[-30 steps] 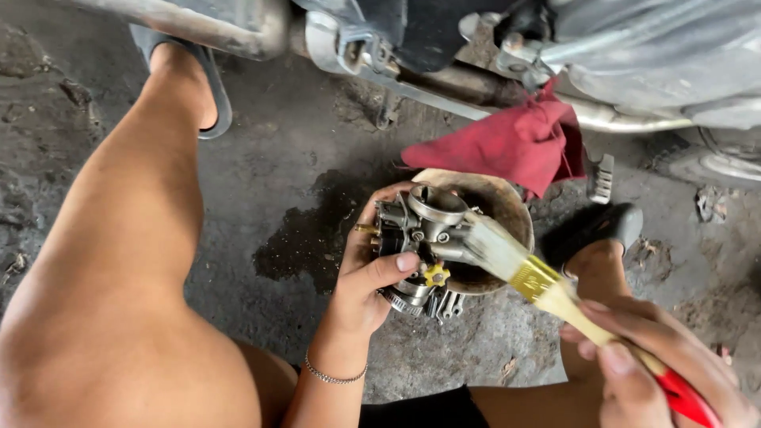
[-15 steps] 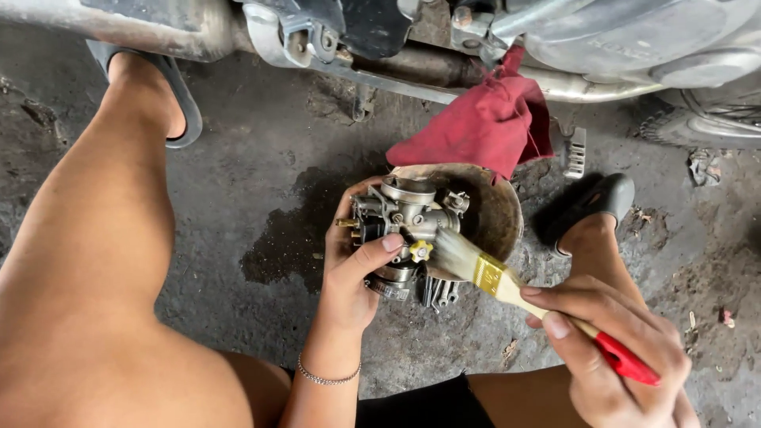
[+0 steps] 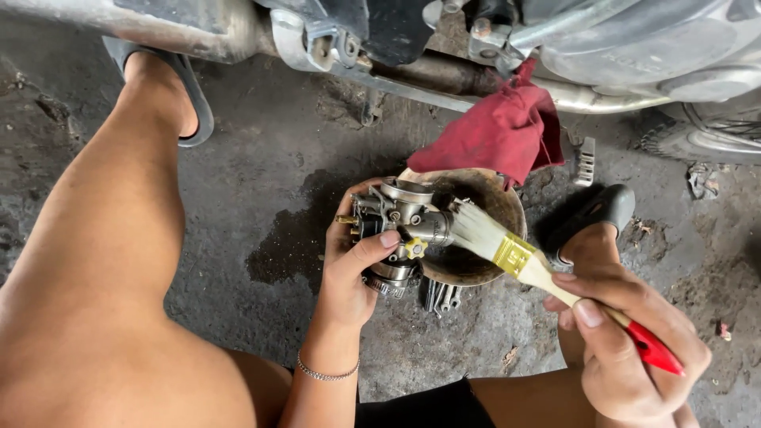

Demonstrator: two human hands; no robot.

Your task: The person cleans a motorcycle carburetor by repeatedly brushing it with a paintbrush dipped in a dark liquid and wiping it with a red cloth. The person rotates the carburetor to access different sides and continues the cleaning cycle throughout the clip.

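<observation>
Gripping grimy metal carburetor (image 3: 396, 230) in left hand (image 3: 353, 273) | right hand (image 3: 626, 341) holding paintbrush (image 3: 515, 254), bristles touching it

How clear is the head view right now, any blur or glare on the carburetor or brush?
Head view: flat daylight, no hard shadows; carburetor in the left hand sharp, mild sheen, no glare; paintbrush bristles crisp; right hand at the frame edge slightly soft.
</observation>
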